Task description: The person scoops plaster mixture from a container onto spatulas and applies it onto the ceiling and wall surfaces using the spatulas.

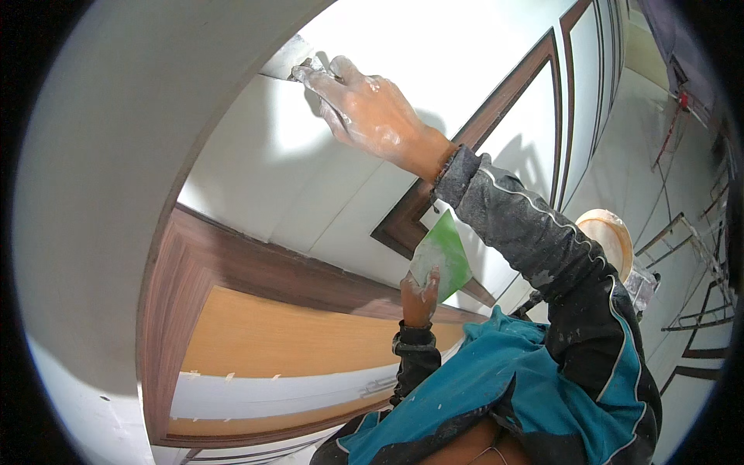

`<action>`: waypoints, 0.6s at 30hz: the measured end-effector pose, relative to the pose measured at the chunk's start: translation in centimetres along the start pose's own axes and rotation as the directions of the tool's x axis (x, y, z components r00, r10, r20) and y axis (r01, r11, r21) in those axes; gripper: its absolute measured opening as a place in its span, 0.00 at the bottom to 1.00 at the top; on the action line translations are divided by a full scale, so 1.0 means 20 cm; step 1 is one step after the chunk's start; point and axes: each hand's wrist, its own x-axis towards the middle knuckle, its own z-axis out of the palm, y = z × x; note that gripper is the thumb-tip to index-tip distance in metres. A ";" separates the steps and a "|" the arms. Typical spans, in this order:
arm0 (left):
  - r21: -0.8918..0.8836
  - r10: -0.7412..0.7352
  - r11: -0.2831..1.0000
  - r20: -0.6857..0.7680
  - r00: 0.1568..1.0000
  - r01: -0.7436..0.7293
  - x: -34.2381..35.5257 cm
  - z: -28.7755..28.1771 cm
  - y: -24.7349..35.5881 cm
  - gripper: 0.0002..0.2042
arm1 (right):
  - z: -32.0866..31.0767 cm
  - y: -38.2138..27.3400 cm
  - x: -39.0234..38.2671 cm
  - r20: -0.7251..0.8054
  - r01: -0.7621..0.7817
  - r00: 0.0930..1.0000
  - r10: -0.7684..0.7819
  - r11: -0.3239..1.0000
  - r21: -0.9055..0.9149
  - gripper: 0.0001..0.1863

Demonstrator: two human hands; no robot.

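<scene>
My right hand [372, 116], dusted with white, reaches up to the white wall [341, 201] at the upper middle, its fingers closed on a metal putty knife [285, 58] whose blade lies against the surface near the curved grey edge. Lower down, my left hand [419, 298] grips a green flat plastic board [452, 252] smeared with white paste. Dark brown wood trim [232, 256] frames an orange-brown panel [279, 337] below the white surface.
A curved grey surface [85, 194] fills the left side. Dark-trimmed white panels [581, 108] run to the upper right. Behind my right arm stand a pale bucket [607, 232] and metal frames like ladders or scaffolding [666, 236] on the floor.
</scene>
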 end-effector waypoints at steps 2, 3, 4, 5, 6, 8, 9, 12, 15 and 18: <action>0.007 -0.021 1.000 0.020 1.000 0.021 0.01 -0.01 0.06 0.16 | 0.05 0.01 -0.02 -0.030 -0.008 1.000 0.009 1.000 0.028 0.23; 0.014 -0.039 0.999 0.045 0.998 0.039 0.01 -0.01 0.08 0.16 | 0.07 0.02 -0.03 -0.062 -0.018 0.998 0.021 0.999 0.051 0.23; 0.014 -0.040 0.999 0.046 0.998 0.039 0.02 -0.02 0.06 0.16 | 0.08 0.02 -0.02 -0.061 -0.019 0.998 0.022 0.999 0.051 0.23; 0.066 -0.040 0.997 0.043 0.998 0.037 0.02 -0.03 0.02 0.16 | 0.09 0.02 -0.02 -0.040 -0.050 0.998 0.052 0.997 0.062 0.24; 0.117 -0.040 0.992 0.044 0.998 0.034 0.03 -0.04 0.00 0.16 | 0.10 0.03 -0.01 -0.019 -0.083 0.996 0.084 0.994 0.071 0.25; 0.054 -0.037 0.998 -0.002 0.999 0.037 0.03 -0.04 0.03 0.15 | 0.13 0.02 -0.02 -0.025 -0.055 0.998 0.056 0.996 0.067 0.25; -0.008 -0.038 0.999 -0.040 0.998 0.037 0.03 -0.04 0.03 0.15 | 0.14 0.02 -0.02 -0.032 -0.033 0.999 0.035 0.998 0.056 0.26; 0.024 -0.013 1.000 -0.023 1.000 0.013 0.06 -0.03 0.00 0.14 | 0.13 0.02 -0.01 0.048 -0.033 0.998 0.034 0.999 -0.014 0.29; 0.093 -0.033 0.995 0.000 0.999 0.032 0.09 -0.01 0.04 0.14 | 0.10 0.00 0.02 0.097 -0.116 0.988 0.122 0.991 -0.067 0.23; -0.062 -0.047 0.997 0.004 0.999 0.047 0.13 0.01 0.02 0.14 | 0.04 -0.02 0.08 -0.045 -0.072 0.997 0.069 0.994 -0.077 0.17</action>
